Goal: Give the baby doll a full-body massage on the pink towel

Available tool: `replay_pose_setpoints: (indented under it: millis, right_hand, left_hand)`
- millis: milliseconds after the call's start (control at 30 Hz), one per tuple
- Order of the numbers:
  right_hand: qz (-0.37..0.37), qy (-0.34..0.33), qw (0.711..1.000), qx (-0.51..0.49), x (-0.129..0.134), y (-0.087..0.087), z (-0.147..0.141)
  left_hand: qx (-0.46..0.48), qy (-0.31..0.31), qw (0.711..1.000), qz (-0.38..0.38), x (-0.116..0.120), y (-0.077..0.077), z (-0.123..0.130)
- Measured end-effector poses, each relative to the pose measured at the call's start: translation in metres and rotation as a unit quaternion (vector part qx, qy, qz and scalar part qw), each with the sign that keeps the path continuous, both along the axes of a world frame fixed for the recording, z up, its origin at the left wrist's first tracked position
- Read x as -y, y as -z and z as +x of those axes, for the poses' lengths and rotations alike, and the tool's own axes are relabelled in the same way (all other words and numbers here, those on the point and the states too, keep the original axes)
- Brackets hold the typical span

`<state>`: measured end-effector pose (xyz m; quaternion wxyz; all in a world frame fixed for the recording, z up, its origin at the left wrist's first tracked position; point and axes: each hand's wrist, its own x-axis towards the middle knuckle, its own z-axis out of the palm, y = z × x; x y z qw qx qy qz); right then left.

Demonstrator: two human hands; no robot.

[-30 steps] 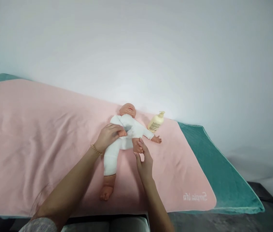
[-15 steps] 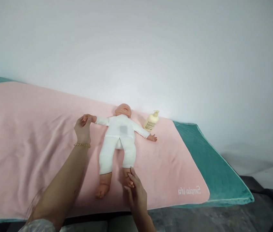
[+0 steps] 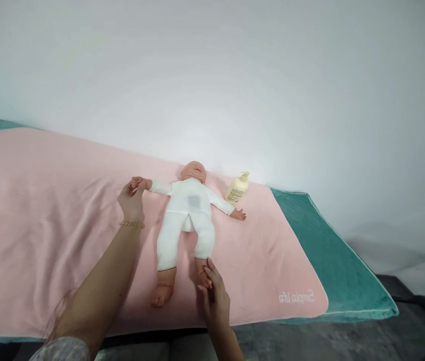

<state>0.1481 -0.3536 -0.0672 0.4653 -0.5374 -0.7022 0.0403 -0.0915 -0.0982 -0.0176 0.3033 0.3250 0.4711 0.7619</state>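
A baby doll (image 3: 191,200) with a white cloth body lies on its back on a pink blanket (image 3: 265,260), arms spread and head toward the wall. My left hand (image 3: 131,200), with a gold bracelet at the wrist, pinches the doll's hand at the left. Around the doll's foot on the right side, my right hand (image 3: 216,298) has its fingers and thumb closed. The doll's other foot rests on the blanket. Beside the doll's arm at the right stands a cream pump bottle (image 3: 237,188).
Green cloth (image 3: 321,240) shows beneath the blanket at the right and the far left. A white wall (image 3: 212,75) rises behind. Grey floor (image 3: 291,341) lies beyond the front edge, with a dark object (image 3: 423,311) at the lower right.
The view has shifted slightly, moving the doll and bottle a little rightward in the picture. The doll's right-side leg is angled slightly more outward, with my right hand still at its foot.
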Motion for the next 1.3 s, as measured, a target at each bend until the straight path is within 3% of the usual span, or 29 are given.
replay_pose_setpoints:
  millis: [200, 267, 333, 467, 567, 667, 767, 900, 1000, 1100, 1200, 1300]
  right_hand:
    - [0.025, -0.006, 0.999, -0.018, -0.039, -0.036, 0.0]
    - [0.039, -0.006, 0.999, -0.036, -0.055, -0.051, -0.003]
    - [0.049, -0.009, 0.997, -0.051, -0.07, -0.065, -0.008]
    - [0.049, -0.024, 0.997, -0.056, -0.095, -0.082, -0.015]
    - [0.044, -0.03, 0.997, -0.053, -0.108, -0.086, -0.017]
    - [0.049, -0.038, 0.997, -0.051, -0.113, -0.085, -0.018]
    - [0.058, -0.045, 0.996, -0.053, -0.108, -0.081, -0.018]
    - [0.064, -0.035, 0.996, -0.053, -0.089, -0.069, -0.014]
    - [0.064, -0.043, 0.996, -0.035, -0.067, -0.058, -0.009]
    - [0.053, -0.058, 0.997, -0.013, -0.042, -0.047, -0.004]
    - [0.032, -0.065, 0.997, -0.01, -0.02, -0.037, 0.001]
    - [0.007, -0.078, 0.997, 0.005, -0.002, -0.024, 0.005]
  left_hand:
    - [-0.135, 0.034, 0.99, 0.033, 0.021, -0.018, 0.022]
    - [-0.252, 0.065, 0.963, 0.067, 0.028, -0.02, 0.029]
    - [-0.377, 0.103, 0.913, 0.113, 0.033, -0.021, 0.036]
    - [-0.503, 0.149, 0.836, 0.162, 0.031, -0.018, 0.042]
    - [-0.538, 0.172, 0.809, 0.162, 0.028, -0.016, 0.041]
    - [-0.544, 0.193, 0.802, 0.153, 0.027, -0.017, 0.04]
    - [-0.517, 0.191, 0.821, 0.149, 0.028, -0.018, 0.039]
    - [-0.406, 0.16, 0.89, 0.129, 0.03, -0.02, 0.036]
    - [-0.27, 0.118, 0.951, 0.088, 0.025, -0.018, 0.032]
    - [-0.059, 0.086, 0.993, 0.056, 0.015, -0.012, 0.024]
    - [0.121, 0.05, 0.991, 0.013, 0.006, -0.003, 0.011]
    - [0.187, 0.063, 0.98, -0.029, -0.001, 0.006, -0.003]
